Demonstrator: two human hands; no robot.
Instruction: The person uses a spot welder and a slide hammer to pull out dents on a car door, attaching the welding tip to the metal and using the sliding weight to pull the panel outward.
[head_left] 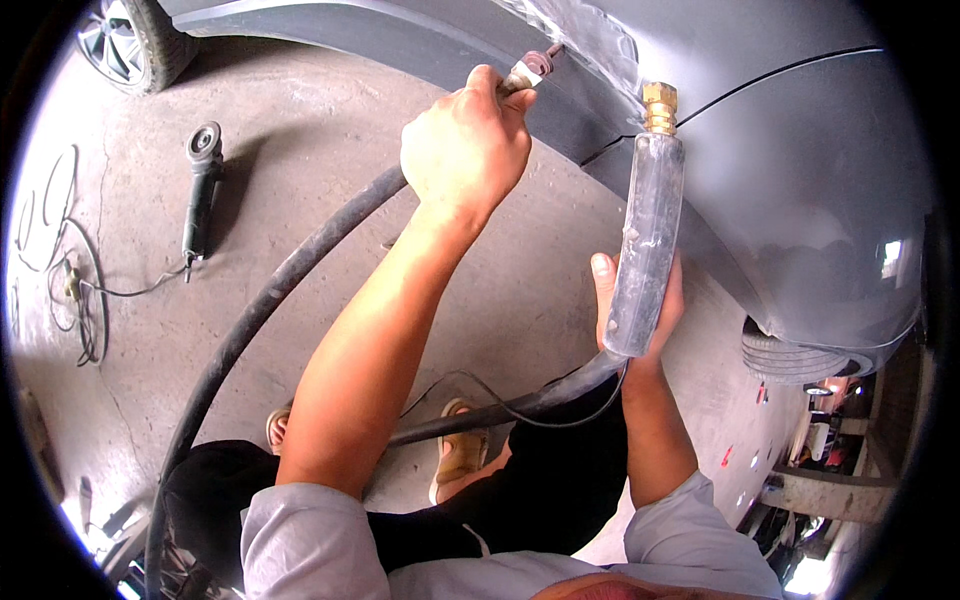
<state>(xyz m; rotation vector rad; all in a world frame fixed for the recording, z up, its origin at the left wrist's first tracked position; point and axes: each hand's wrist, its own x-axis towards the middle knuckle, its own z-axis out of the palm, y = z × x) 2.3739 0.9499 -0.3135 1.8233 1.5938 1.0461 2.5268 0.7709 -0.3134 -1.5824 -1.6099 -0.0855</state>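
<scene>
My left hand [465, 150] is closed around the end of a thick black cable [290, 280]. From its fist sticks a metal tip [538, 66], right by the bare, sanded patch [590, 45] on a grey car body [800, 190]; whether it touches the metal I cannot tell. My right hand [668, 310] grips a scuffed grey tube-shaped handle [650, 230], thumb on the left side, other fingers mostly hidden behind it. A brass hex fitting [660, 108] tops this handle, close to the panel. Another thick cable [500, 412] and a thin wire run from its lower end.
An angle grinder [203, 190] lies on the concrete floor at left, its cord leading to coiled cable [85, 290]. A car wheel [125, 45] is at the upper left, a tyre [795, 352] at right. Shelving with clutter [830, 495] stands at lower right.
</scene>
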